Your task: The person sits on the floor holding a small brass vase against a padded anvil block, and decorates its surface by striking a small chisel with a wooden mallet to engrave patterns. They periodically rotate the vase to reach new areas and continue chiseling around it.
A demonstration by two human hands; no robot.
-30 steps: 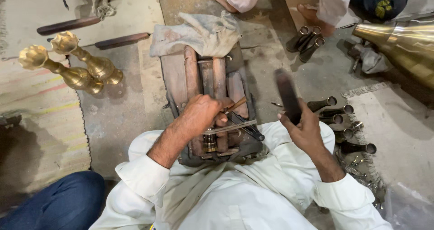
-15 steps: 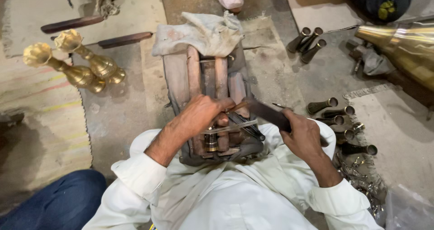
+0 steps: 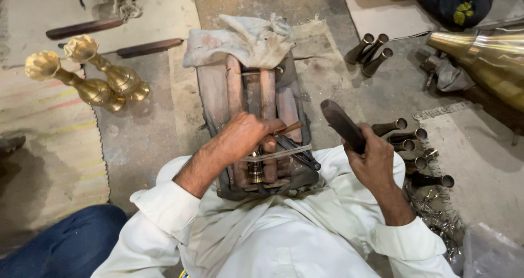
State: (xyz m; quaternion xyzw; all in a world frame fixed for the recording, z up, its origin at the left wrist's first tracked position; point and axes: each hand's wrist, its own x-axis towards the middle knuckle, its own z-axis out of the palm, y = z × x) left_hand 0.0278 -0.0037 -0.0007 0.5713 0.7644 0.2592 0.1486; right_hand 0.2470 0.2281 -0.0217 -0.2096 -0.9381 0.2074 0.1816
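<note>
The left hand [image 3: 245,136] is closed round a thin chisel-like tool [image 3: 286,129], pressing it down on a small brass piece [image 3: 255,171] clamped in the wooden block stand [image 3: 256,92] just under that hand, while the right hand [image 3: 374,158] is closed round a dark wooden mallet [image 3: 341,125] raised just beside and to the right of it. As I judge it, a blow falling off-centre could catch the left knuckles or skid the tool off the brass and mar it, since the striking end sits so close to the fingers. No package, label or sign shows near either hand; only a clear plastic bag [image 3: 491,253], unmarked, lies behind the right elbow.
</note>
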